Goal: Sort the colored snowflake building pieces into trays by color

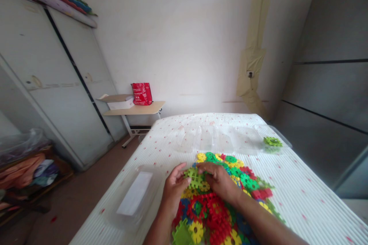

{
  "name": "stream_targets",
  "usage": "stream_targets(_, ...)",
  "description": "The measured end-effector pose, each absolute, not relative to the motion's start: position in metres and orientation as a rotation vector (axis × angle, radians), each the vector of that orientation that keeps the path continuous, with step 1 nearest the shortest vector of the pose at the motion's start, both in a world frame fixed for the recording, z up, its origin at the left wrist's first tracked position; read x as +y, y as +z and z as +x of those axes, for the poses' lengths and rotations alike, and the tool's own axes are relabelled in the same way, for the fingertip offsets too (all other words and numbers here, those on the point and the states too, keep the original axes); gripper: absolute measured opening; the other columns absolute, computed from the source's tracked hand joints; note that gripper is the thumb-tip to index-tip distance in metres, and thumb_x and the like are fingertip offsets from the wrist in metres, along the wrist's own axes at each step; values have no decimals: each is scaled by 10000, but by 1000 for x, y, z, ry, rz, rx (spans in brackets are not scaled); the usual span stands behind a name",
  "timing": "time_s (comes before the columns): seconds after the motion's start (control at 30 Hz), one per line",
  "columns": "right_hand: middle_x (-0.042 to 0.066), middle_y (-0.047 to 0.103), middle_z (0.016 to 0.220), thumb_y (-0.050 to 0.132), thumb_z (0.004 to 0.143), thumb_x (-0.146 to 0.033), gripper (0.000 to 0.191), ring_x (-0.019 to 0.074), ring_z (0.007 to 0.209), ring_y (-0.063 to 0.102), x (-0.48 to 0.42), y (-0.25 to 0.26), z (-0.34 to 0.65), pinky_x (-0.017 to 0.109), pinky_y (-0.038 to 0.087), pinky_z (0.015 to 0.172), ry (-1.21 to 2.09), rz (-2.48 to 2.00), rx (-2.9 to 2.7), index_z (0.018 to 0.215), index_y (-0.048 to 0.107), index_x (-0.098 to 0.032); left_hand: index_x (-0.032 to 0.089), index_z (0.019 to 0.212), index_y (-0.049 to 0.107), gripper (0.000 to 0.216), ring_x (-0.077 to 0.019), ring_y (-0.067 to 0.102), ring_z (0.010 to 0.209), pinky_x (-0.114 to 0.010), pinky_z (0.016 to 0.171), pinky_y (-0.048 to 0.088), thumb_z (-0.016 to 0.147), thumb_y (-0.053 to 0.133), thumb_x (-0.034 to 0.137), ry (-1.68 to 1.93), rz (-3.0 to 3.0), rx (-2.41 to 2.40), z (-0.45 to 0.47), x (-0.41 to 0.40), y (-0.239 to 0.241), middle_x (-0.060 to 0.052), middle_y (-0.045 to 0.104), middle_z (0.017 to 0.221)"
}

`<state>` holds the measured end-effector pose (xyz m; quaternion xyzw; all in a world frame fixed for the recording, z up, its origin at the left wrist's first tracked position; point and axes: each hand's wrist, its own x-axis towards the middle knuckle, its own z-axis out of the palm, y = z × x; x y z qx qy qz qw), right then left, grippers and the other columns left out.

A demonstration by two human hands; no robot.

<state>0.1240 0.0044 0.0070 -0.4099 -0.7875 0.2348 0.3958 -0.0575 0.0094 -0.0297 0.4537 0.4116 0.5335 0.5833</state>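
Observation:
A heap of plastic interlocking pieces [230, 195] in red, yellow, green and blue lies on the white striped tablecloth [310, 199]. Above the heap's near side, my left hand [174, 191] and my right hand [220, 180] meet around light green interlocking pieces [194, 178]. Both hands have their fingers closed on these green pieces, the left from the left side, the right from the right.
Clear plastic containers [218, 138] stand in a row at the far side; the right one holds a few light green pieces [272, 141]. A clear lid with a white label [135, 193] lies left of my hands. A small desk with a red bag [141, 93] stands behind.

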Motion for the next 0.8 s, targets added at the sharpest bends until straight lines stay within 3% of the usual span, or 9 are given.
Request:
stream_targets(0.1, 90, 600, 1145, 565, 678, -120, 437, 219, 1081, 532, 2, 10, 124, 367, 413, 946, 494, -1121, -2031, 1109, 574, -188, 150, 1180, 520, 596, -184, 627, 835, -283, 767, 465, 630, 701, 290, 1267, 1046, 1010, -58, 10, -28, -70, 676, 927)
stream_targets(0.2, 138, 548, 1186, 700, 619, -259, 593, 266, 1109, 483, -1, 12, 121, 395, 395, 956, 414, -1180, -2129, 1178, 538, -140, 148, 1168, 528, 570, -183, 626, 845, -287, 788, 463, 637, 690, 274, 1269, 1073, 1012, -57, 9, -26, -66, 673, 921)
stream_targets(0.63, 94, 589, 1125, 627, 694, -201, 537, 243, 1040, 505, -5, 13, 115, 388, 376, 916, 321, -1178, -2300, 1213, 489, -198, 156, 1228, 485, 564, -181, 605, 920, -265, 806, 446, 678, 594, 207, 1242, 1133, 977, -53, 5, -22, -71, 644, 1020)
stream_targets(0.8, 89, 581, 1155, 624, 696, -195, 537, 238, 1061, 497, -5, 14, 113, 370, 370, 929, 353, -1177, -2302, 1215, 487, -201, 176, 1237, 488, 544, -158, 603, 838, -262, 788, 446, 699, 565, 208, 1241, 1165, 966, -54, 5, -24, -53, 642, 985)
